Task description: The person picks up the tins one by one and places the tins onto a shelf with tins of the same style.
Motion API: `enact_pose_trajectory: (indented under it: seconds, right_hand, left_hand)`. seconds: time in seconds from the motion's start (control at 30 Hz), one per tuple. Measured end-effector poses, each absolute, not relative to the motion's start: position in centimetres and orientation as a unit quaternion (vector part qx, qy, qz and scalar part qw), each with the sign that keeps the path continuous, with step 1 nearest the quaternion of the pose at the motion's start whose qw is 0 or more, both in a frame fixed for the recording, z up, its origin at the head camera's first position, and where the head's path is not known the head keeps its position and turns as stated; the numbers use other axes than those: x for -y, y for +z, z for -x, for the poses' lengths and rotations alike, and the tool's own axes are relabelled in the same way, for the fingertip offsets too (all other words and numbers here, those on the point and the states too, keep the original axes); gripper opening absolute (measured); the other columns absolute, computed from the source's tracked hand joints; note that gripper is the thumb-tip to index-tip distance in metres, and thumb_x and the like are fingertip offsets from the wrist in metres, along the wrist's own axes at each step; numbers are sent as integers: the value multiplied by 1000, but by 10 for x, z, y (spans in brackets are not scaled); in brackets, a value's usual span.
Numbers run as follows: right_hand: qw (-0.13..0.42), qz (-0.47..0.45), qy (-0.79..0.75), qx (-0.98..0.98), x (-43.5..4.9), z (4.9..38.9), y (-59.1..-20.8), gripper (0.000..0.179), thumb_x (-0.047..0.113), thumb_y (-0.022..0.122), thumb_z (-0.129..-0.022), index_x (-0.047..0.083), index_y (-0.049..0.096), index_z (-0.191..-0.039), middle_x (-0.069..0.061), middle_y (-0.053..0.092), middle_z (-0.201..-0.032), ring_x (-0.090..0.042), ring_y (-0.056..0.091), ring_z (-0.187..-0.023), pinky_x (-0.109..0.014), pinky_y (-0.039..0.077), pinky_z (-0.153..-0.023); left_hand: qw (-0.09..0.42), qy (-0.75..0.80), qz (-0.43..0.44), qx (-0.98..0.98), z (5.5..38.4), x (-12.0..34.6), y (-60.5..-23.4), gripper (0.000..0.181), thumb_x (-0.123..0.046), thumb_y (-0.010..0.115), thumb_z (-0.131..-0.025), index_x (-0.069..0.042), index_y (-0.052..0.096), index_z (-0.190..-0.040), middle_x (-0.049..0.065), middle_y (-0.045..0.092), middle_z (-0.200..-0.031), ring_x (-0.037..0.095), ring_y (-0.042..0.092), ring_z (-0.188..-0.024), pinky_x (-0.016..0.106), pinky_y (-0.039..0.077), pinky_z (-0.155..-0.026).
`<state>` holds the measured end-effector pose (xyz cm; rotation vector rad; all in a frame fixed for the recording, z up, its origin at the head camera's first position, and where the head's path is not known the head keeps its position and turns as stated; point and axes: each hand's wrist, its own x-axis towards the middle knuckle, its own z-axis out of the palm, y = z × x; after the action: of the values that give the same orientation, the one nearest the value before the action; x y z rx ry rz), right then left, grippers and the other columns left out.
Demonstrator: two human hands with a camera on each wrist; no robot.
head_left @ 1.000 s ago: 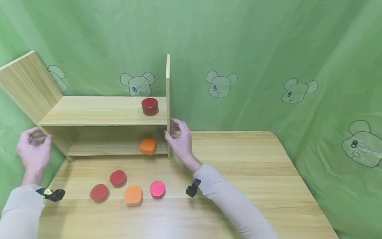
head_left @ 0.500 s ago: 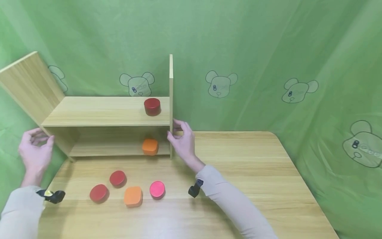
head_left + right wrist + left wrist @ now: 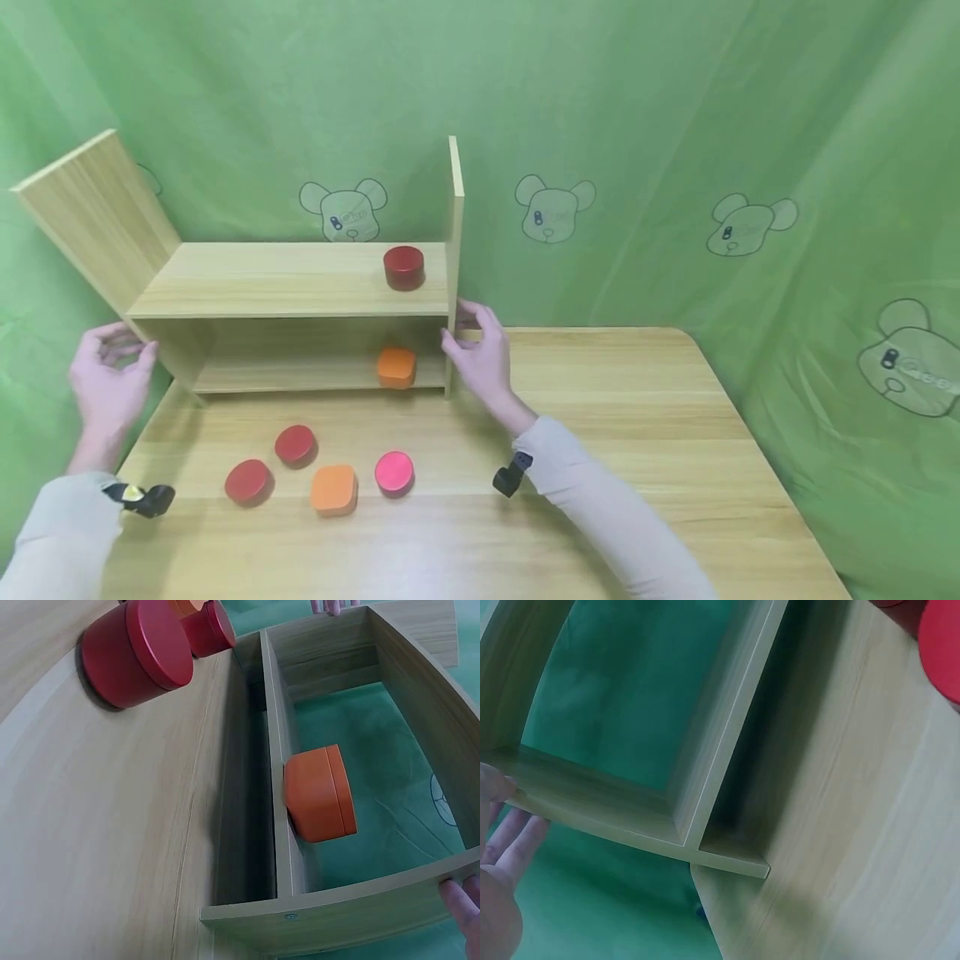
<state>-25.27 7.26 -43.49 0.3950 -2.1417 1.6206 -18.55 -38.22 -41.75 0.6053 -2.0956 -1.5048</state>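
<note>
A two-tier wooden shelf point(image 3: 277, 279) stands at the table's back left. At its left side panel point(image 3: 105, 221), my left hand point(image 3: 112, 383) grips the front edge, the thumb in front and the fingers around the outside. My right hand point(image 3: 483, 358) holds the right side panel point(image 3: 454, 250) in the same manner, thumb at the front edge. A round dark red tin point(image 3: 404, 268) sits on the upper board near the right panel. Below it, a rounded-square orange tin point(image 3: 319, 793) rests on the lower board.
In front of the shelf lie two dark red round tins point(image 3: 249, 482) point(image 3: 296, 446), an orange rounded-square tin point(image 3: 334, 490) and a pink round tin point(image 3: 394, 474). A green curtain point(image 3: 630, 108) hangs behind the wooden table point(image 3: 637, 450).
The shelf has slid to the right across the table, carrying its two tins. Both hands have moved right along with it. The tins on the table have stayed put.
</note>
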Motion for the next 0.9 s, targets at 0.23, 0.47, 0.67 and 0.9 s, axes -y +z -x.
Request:
enact_pose_trajectory:
  seconds: [0.23, 0.47, 0.67, 0.9]
  right_hand:
    - [210, -129, 582, 775, -86, 248, -436, 50, -1, 77, -88, -1, 63, -135, -20, 68, -126, -35, 71, -109, -26, 67, -79]
    - [212, -124, 581, 775, -100, 245, -435, 50, -2, 77, -87, -3, 63, -134, -21, 68, -123, -36, 71, -108, -27, 67, -79]
    - [216, -117, 577, 779, -113, 243, -435, 49, -3, 78, -86, -3, 63, -133, -22, 69, -122, -36, 71, -107, -26, 67, -79]
    - [223, -114, 569, 783, -129, 239, -434, 49, -3, 78, -85, -5, 63, -132, -23, 69, -122, -36, 71, -106, -18, 64, -76]
  left_hand:
    - [251, -511, -188, 801, 184, 375, -422, 42, -4, 67, -98, -26, 58, -132, -32, 57, -105, -12, 56, -97, -4, 49, -81]
    - [253, -495, -163, 815, 185, 366, -422, 41, -2, 67, -97, -27, 58, -129, -34, 55, -103, -14, 56, -95, -3, 49, -79]
    - [245, -464, -135, 840, 184, 359, -423, 41, -5, 68, -98, -19, 56, -135, -37, 51, -102, -17, 54, -94, -3, 49, -78]
    - [246, -468, -120, 840, 183, 345, -422, 37, -5, 69, -97, -18, 58, -130, -37, 53, -100, -18, 55, -91, -2, 50, -76]
